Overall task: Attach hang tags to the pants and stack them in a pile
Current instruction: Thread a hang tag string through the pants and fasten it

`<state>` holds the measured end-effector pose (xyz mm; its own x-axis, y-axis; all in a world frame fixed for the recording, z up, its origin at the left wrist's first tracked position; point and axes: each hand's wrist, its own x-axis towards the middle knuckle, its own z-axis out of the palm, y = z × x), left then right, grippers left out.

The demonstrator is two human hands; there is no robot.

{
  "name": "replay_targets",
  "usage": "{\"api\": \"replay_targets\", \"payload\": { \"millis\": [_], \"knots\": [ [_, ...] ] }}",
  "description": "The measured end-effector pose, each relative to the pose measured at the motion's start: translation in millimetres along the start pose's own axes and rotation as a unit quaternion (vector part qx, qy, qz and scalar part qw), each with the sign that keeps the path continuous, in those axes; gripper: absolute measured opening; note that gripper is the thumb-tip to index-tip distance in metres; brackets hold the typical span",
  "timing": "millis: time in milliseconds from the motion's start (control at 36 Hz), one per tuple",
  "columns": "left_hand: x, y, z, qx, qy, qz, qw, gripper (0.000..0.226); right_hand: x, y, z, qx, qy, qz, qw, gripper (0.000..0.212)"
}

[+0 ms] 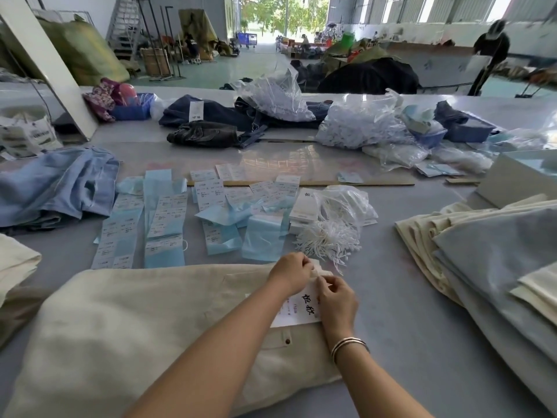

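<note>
Denim in pale blue (57,188) lies crumpled at my nine o'clock on the grey table (407,297), and just right of it I see strips of blue-and-white size labels (168,218) fanned out toward eleven. Directly below me the cream pants (144,327) stretch flat from seven o'clock to the centre, a brown button (288,340) showing near the waistband. My left hand (291,276) sits at twelve o'clock on the waistband edge, fingers curled and pinching what I think is a white string at the top of the hang tag (301,310), though the view is too small to be sure. My right hand (336,300), bangles (349,346) on its wrist, touches the left and pinches the same tag's upper corner; the tag lies on the pants. Loose white tag strings (327,239) heap at one o'clock, and a stack of folded cream and blue pants (482,254) rests at three o'clock.
</note>
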<state>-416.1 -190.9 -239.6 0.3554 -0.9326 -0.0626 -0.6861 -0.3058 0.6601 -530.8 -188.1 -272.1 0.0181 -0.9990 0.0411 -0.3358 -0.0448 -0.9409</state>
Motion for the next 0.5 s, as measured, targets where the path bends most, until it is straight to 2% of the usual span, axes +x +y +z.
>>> {"api": "replay_targets", "payload": {
  "millis": [83,167,222,333,417,500],
  "knots": [
    [0,2,-1,0.063,-0.042,0.037,0.996,0.023,0,3,-1,0.015,0.004,0.002,1.000,0.021],
    [1,2,0,0.078,-0.047,0.028,0.995,0.021,0,6,-1,0.024,0.008,0.001,1.000,0.018],
    [2,1,0,0.038,-0.048,-0.001,0.998,0.018,-1,7,0,0.023,0.007,-0.007,1.000,0.017],
    [4,0,-3,-0.127,-0.070,-0.075,0.987,0.020,0,7,3,-0.003,-0.009,-0.017,1.000,0.014],
    [-1,-2,-8,-0.221,-0.101,-0.071,0.967,0.013,3,5,4,-0.016,-0.016,-0.002,1.000,0.014],
    [-9,-9,-8,-0.258,-0.113,-0.045,0.959,0.007,8,4,6,0.020,0.003,0.047,0.999,0.020]
  ]
}}
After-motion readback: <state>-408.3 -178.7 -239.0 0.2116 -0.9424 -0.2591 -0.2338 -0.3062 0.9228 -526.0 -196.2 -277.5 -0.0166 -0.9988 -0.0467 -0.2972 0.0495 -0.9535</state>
